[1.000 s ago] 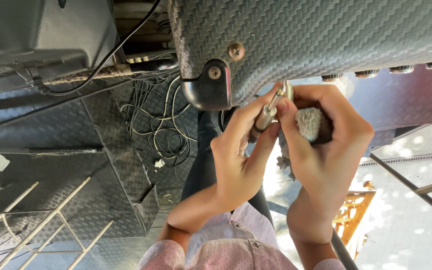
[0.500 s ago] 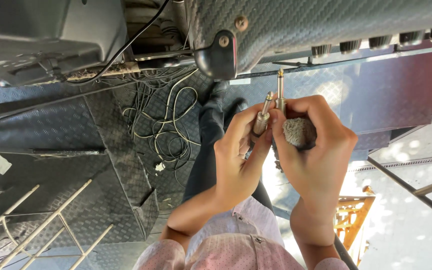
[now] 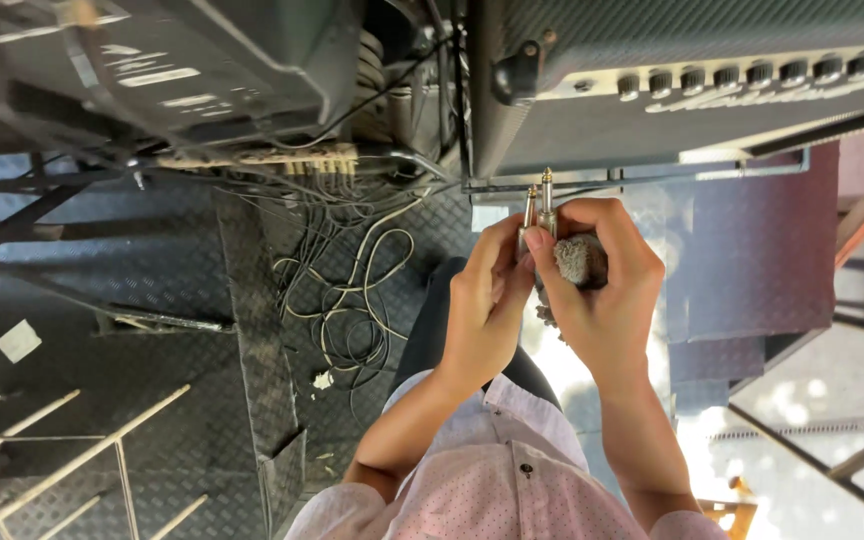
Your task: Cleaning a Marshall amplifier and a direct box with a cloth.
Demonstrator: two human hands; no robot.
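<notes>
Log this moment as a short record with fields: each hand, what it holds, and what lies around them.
left hand: left hand pinches one metal jack plug, tip pointing up toward the amplifier
right hand: right hand grips a second jack plug together with a grey fuzzy cloth
plugs: side by side, close together; whether they touch cannot be told
above hands: black amplifier with a row of knobs
left of hands: tangle of cables on the dark checker-plate floor
</notes>
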